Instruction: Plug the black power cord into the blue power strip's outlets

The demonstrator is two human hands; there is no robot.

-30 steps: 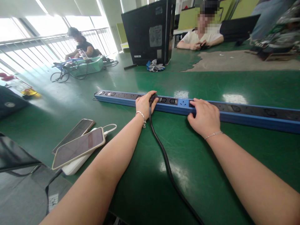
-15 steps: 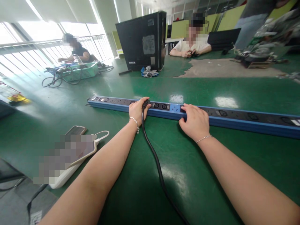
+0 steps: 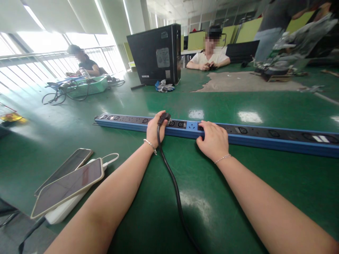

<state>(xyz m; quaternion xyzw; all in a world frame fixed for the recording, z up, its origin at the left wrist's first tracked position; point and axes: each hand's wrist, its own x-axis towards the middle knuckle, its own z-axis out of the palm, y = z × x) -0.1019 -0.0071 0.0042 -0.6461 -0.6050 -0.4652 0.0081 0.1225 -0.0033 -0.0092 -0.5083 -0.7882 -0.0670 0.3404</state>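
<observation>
A long blue power strip (image 3: 124,125) with a black face and rows of sockets lies across the green table. My left hand (image 3: 154,129) is closed around a black power plug (image 3: 164,118), held just over the strip's sockets. The plug is tilted, with its front end pointing right; whether it touches a socket I cannot tell. From it a black cable (image 3: 172,176) runs down toward me between my arms. My right hand (image 3: 215,139) grips the strip, just right of its light-blue socket (image 3: 192,126), with the thumb on the near side and fingers over the top.
Two phones (image 3: 70,188) and a white power bank (image 3: 62,211) lie at the near left. Farther back stand a black computer case (image 3: 156,54), gloves (image 3: 164,86) and a green basket (image 3: 90,88) with cables. People sit across the table, and another stands at the right behind clutter (image 3: 280,67).
The plug in my left hand has turned and tilted, so its front end now shows to the right. My right hand keeps its place on the strip. The whole view has shifted slightly.
</observation>
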